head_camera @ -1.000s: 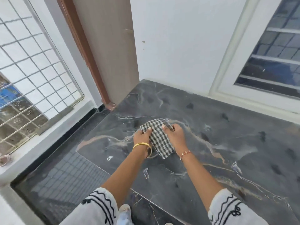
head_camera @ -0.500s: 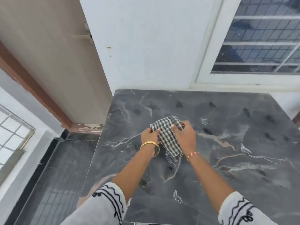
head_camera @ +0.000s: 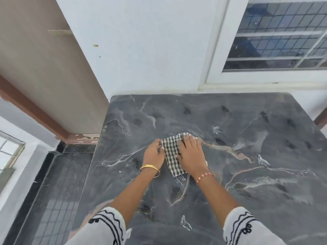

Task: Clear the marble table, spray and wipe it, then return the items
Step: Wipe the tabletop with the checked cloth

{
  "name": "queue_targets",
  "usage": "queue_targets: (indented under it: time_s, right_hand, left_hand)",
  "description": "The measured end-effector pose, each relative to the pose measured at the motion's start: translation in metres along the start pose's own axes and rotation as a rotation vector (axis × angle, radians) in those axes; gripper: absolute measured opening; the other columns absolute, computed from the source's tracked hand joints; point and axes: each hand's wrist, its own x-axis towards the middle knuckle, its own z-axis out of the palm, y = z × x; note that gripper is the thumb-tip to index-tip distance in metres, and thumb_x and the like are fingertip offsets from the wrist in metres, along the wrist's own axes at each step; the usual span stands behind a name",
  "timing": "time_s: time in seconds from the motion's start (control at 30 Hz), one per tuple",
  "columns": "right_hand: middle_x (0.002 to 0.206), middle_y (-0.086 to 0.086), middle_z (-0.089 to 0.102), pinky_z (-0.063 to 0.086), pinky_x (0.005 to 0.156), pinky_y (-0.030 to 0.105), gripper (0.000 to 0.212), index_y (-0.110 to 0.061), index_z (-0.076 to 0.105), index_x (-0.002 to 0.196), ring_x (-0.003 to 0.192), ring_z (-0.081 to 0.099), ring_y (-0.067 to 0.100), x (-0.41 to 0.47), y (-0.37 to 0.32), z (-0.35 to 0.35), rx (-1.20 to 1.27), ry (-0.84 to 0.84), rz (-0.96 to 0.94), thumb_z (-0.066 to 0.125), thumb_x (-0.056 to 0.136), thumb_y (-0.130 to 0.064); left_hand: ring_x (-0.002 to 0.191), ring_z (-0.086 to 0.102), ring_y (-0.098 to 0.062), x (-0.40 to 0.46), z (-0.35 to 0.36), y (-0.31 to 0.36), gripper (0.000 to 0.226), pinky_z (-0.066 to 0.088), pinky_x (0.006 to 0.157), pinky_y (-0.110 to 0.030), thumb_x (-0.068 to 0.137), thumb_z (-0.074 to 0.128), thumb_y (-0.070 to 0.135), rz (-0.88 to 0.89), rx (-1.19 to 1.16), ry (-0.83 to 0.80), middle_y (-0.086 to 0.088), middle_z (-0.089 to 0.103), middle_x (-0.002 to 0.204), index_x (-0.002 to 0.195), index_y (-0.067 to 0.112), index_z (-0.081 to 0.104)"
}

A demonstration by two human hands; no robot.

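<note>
A checked cloth (head_camera: 172, 152) lies flat near the middle of the dark marble tabletop (head_camera: 247, 138), between the two hands. The right hand (head_camera: 192, 153) presses its spread, straight fingers on the cloth's right half, hiding that edge. The left hand (head_camera: 154, 153) touches the cloth's left edge; motion blur leaves its grip on the fabric impossible to tell

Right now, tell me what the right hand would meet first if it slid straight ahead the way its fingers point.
The right hand, pressing the black-and-white checked cloth, points up-left across the dark veined marble table. Only bare marble lies ahead, then probably the white wall behind the table's far edge.
</note>
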Motion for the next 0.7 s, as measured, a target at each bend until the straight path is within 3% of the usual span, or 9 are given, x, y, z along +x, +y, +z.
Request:
queue_targets:
  time_s: [0.07,0.17,0.27,0.33,0.6,0.7]
  right_hand:
    - [0.125,0.021,0.060,0.047,0.094,0.051,0.043,-0.007,0.065,0.114,0.114,0.059,0.038,0.000,0.001,0.004,-0.015,-0.027,-0.053,0.059,0.079,-0.031]
    - [0.128,0.022,0.057,0.041,0.103,0.051,0.053,-0.006,0.064,0.115,0.120,0.054,0.038,-0.001,-0.003,0.007,-0.058,-0.077,-0.057,0.035,0.079,-0.032]
    - [0.140,0.016,0.049,0.022,0.110,0.050,0.056,-0.006,0.055,0.128,0.132,0.043,0.036,0.002,-0.005,0.021,-0.065,-0.058,-0.077,0.031,0.084,-0.032]
    - [0.144,0.012,0.046,0.018,0.109,0.049,0.057,-0.012,0.050,0.135,0.135,0.040,0.034,0.001,-0.005,0.024,-0.045,-0.061,-0.074,0.029,0.089,-0.038]
    - [0.144,0.011,0.046,0.018,0.108,0.054,0.056,-0.026,0.044,0.139,0.135,0.039,0.034,0.033,-0.017,0.036,-0.003,-0.025,0.093,0.030,0.089,-0.048]
    - [0.143,0.011,0.047,0.026,0.110,0.058,0.056,-0.026,0.044,0.138,0.135,0.039,0.035,0.064,-0.018,0.036,0.001,0.013,0.177,0.028,0.089,-0.048]
  left_hand:
    - [0.129,0.046,-0.019,0.007,0.000,-0.007,0.044,0.030,0.108,-0.026,0.094,0.040,0.010,0.037,0.057,0.002,-0.006,0.047,0.141,0.138,0.009,0.039]
    - [0.132,0.041,-0.023,0.015,0.004,-0.012,0.043,0.027,0.112,-0.031,0.093,0.040,0.009,0.113,0.174,0.008,-0.010,0.050,0.138,0.136,0.011,0.041]
    - [0.140,0.027,-0.025,0.029,0.011,-0.014,0.043,0.012,0.119,-0.037,0.095,0.038,0.010,0.139,0.234,-0.006,-0.008,0.044,0.143,0.137,0.011,0.040]
    - [0.143,0.021,-0.025,0.032,0.013,-0.013,0.043,0.006,0.120,-0.039,0.096,0.036,0.013,0.161,0.259,0.012,-0.008,0.038,0.148,0.139,0.011,0.038]
    - [0.145,0.013,-0.022,0.081,-0.009,-0.026,0.048,-0.001,0.118,-0.037,0.099,0.030,0.031,0.266,0.372,0.017,-0.006,0.025,0.154,0.143,0.012,0.031]
    - [0.145,0.014,-0.022,0.100,-0.022,-0.028,0.053,0.000,0.119,-0.037,0.097,0.024,0.039,0.281,0.387,0.012,-0.007,0.025,0.154,0.143,0.012,0.029]
